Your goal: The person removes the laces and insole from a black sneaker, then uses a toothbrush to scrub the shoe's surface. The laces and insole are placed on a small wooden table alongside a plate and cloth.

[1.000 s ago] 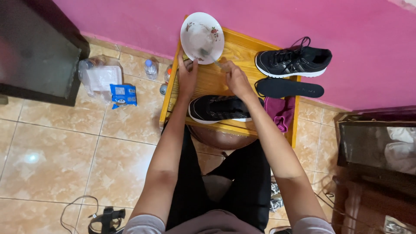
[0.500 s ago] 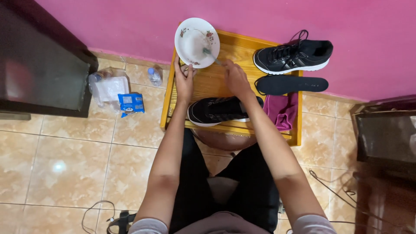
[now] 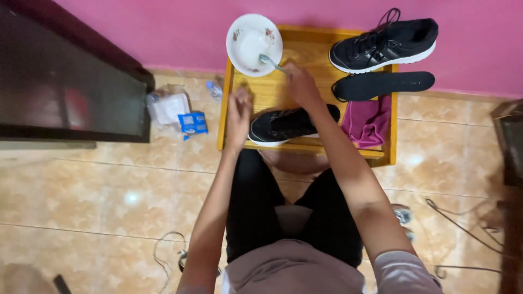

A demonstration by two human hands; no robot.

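Note:
My right hand [image 3: 301, 84] grips the handle of a small brush [image 3: 271, 62] whose head dips into a white bowl [image 3: 254, 36] at the far left corner of a low wooden table [image 3: 294, 51]. My left hand [image 3: 238, 111] hovers over the table's left side with loosely curled fingers, just left of a black sneaker [image 3: 286, 125] lying on the near edge. It holds nothing that I can see. A second black sneaker [image 3: 384, 44] stands at the far right, with a black insole [image 3: 381, 84] below it and a magenta cloth [image 3: 368, 121] beside the near shoe.
A pink wall runs behind the table. A dark cabinet [image 3: 65, 87] stands at the left. Plastic bags, a blue packet [image 3: 192, 123] and a small bottle [image 3: 214, 90] lie on the tiled floor between cabinet and table. Cables trail on the floor near my legs.
My right hand moved from the table's middle toward the bowl and now dips the brush in it. My left hand left the bowl's rim and drew back toward the near sneaker.

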